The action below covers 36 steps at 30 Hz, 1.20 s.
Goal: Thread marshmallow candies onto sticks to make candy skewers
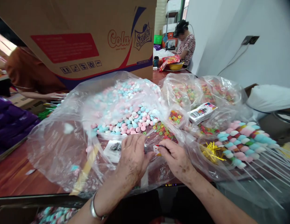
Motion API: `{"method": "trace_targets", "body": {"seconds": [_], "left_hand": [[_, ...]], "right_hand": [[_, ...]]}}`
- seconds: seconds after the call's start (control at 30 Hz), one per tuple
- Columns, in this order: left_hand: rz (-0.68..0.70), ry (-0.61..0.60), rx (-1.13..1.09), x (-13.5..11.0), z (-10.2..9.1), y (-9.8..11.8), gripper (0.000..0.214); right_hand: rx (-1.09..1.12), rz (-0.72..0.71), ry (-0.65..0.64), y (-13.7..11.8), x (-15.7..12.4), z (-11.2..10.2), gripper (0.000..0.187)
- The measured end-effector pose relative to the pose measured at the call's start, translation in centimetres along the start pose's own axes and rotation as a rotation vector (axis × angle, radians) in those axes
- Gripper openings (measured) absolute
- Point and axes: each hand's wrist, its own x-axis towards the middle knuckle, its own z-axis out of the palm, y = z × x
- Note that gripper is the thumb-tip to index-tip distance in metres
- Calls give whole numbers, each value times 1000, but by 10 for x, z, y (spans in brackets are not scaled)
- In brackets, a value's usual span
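Observation:
My left hand (133, 155) is closed on a small printed plastic bag (156, 150), its fingers bent over the clear part. Thumb and finger of my right hand (177, 160) pinch the same bag's white and red end. Part of the bag is hidden by my fingers. Just left of my left hand lies a white printed packet (111, 151) with dark marks. Beyond both hands, pink, blue and white marshmallows (135, 119) spill from a large clear bag (72, 124). Colourful ring-shaped gummies (161, 130) lie near my right hand.
To the right are marshmallow skewers (245, 143) on white sticks and yellow twist ties (212, 152). A stack of printed bags (202, 112) rests by bagged gummies (205, 90). A large cardboard box (88, 18) stands behind. Two other people sit farther off, left and back right.

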Motion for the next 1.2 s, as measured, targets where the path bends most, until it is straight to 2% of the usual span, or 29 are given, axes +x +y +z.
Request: {"method": "trace_targets", "body": {"seconds": [0.07, 0.17, 0.23, 0.37, 0.43, 0.53, 0.6, 0.73, 0.87, 0.97, 1.03, 1.17, 1.2], "left_hand": [[-126, -176, -246, 5, 1, -1, 9], [-378, -458, -675, 14, -2, -2, 16], [-476, -591, -886, 20, -5, -3, 20], [-553, -790, -994, 25, -8, -2, 36], [-552, -781, -1004, 24, -5, -1, 31], [-455, -612, -980, 21, 2, -1, 21], [-348, -541, -873, 20, 5, -1, 19], [-219, -530, -689, 21, 8, 3, 27], [-176, -537, -653, 19, 11, 8, 30], [-143, -483, -636, 17, 15, 7, 30], [-100, -428, -646, 16, 18, 5, 28], [-18, -349, -660, 17, 23, 2, 22], [1, -334, -662, 17, 24, 1, 20]], "right_hand": [[-66, -60, 8, 1, -1, -8, 18], [-143, -140, 9, 5, -1, -18, 24], [-178, -180, -6, 8, -2, -23, 31], [-210, -218, -63, 13, -4, -32, 38], [-208, -207, -95, 14, -4, -36, 39], [-205, -183, -93, 13, -4, -44, 43], [-207, -179, -80, 13, -4, -48, 45], [-237, -167, -58, 15, -3, -51, 47], [-274, -193, -53, 11, -5, -55, 47], [-287, -209, -31, 1, -8, -67, 43], [-302, -187, 51, -2, -13, -84, 35], [-524, 0, 450, 13, -39, -142, 21], [-620, 57, 490, 20, -49, -159, 20]]}}
